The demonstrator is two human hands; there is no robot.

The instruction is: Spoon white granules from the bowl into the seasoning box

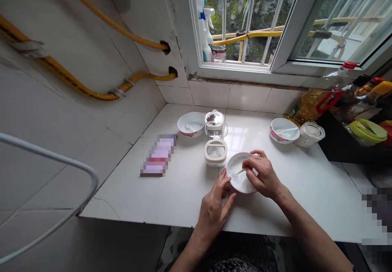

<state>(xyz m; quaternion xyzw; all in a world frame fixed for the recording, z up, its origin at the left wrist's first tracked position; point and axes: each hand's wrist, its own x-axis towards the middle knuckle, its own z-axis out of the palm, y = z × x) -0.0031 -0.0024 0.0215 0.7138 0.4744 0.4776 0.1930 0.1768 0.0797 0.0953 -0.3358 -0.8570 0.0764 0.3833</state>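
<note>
A white bowl with a pink rim (247,187) rests on the white counter, holding white grains or powder. My left hand (213,206) steadies its near-left side, fingers on the rim and thumb low against the wall. Between the fingers of my right hand (262,174) is the handle of a small white spoon (234,175), its head down in the bowl. Just behind my left hand stands an open clear jar (216,161) with a cream rim and white contents. The jar's clear lid (216,130) is tipped back.
Behind the jar, a second bowl (190,131) holds a white spoon. A flowered bowl (284,137) with another spoon touches a lidded jar (310,134) on the right. An oil bottle (309,102) and a black rack (332,141) of bottles border the counter. A blurred flat object (157,157) lies left.
</note>
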